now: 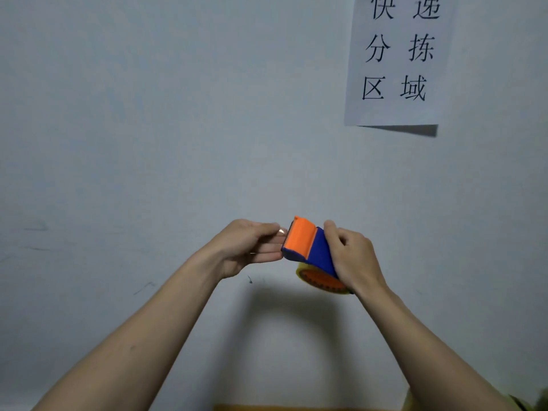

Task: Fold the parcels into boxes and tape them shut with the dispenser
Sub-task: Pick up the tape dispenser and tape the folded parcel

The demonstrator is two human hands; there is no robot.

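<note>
1. Both hands raised before the wall [148, 143], below the paper sign [397, 60].
2. Right hand [353, 256] grip: curled round the blue-orange tape dispenser [308, 247], held mid-air.
3. Left hand [246, 247] grip: fingers near-straight, tips at the dispenser's orange end; pinching tape or not, cannot tell.

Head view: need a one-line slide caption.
Right hand grips a blue-and-orange tape dispenser held up before a wall, while left hand fingers reach its orange front end.

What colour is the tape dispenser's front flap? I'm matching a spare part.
Orange, on the blue and orange plastic tape dispenser gripped by the right hand; head view.
</note>
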